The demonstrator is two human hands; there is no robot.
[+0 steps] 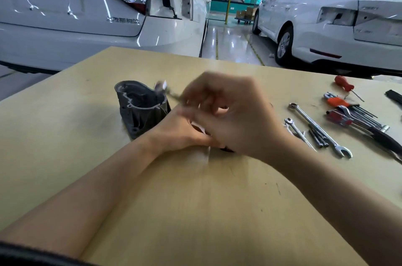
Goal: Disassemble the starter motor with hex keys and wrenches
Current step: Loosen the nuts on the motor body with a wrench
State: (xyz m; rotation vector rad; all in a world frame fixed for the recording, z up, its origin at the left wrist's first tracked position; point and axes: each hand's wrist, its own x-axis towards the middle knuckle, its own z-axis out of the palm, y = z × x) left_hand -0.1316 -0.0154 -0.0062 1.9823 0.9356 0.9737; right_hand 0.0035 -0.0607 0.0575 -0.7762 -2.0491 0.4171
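A grey cast starter housing [139,106] stands open side up on the tan table [65,135], left of my hands. My right hand [230,113] is blurred and grips a thin metal wrench [167,90] whose shiny end sticks out over the housing. My left hand [180,130] lies under and beside the right one, fingers wrapped on a dark motor part [226,148] that is almost wholly hidden; only a dark edge shows below my right hand.
Tools lie at the right: a long combination wrench [319,130], a smaller wrench [298,132], loose bolts [318,138], hex key sets in orange [339,102] and red [339,118] holders, a red-handled screwdriver [344,84]. White cars stand beyond the table's far edge.
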